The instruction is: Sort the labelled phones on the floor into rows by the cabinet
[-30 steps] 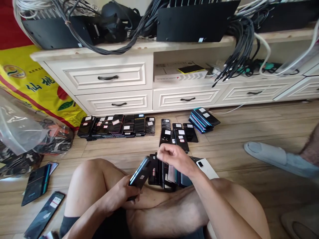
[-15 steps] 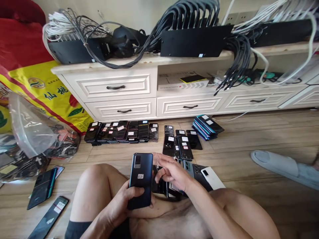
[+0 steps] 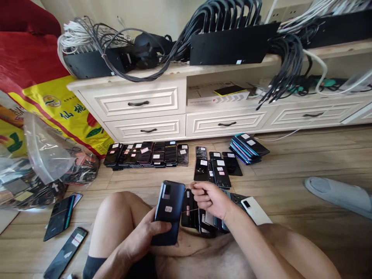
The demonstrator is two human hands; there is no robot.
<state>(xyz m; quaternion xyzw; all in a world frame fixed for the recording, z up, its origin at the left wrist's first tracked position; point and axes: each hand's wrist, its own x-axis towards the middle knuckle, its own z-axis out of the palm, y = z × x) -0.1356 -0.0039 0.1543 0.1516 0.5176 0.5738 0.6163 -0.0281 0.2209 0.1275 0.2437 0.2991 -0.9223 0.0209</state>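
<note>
I sit on the floor with my knees up. My left hand (image 3: 147,231) is wrapped round a dark blue phone (image 3: 169,211), held upright with its back toward me and a small white sticker on it. My right hand (image 3: 209,198) hovers just right of the phone's top edge, its fingers pinched together on something tiny that I cannot make out. Under that hand, between my legs, lies a fan of several phones (image 3: 203,217), with a white phone (image 3: 256,209) at its right end.
Rows of labelled phones (image 3: 148,154) line the floor by a cream drawer cabinet (image 3: 139,104); another stack (image 3: 248,146) lies to the right. Two loose phones (image 3: 59,217) and a clear bag (image 3: 43,162) are at left. Another person's grey slipper (image 3: 337,190) is at right.
The phone in my left hand turned from edge-on to back-facing and upright. My right hand drew back from the fan of phones and pinched shut near the phone's top. The view shifted.
</note>
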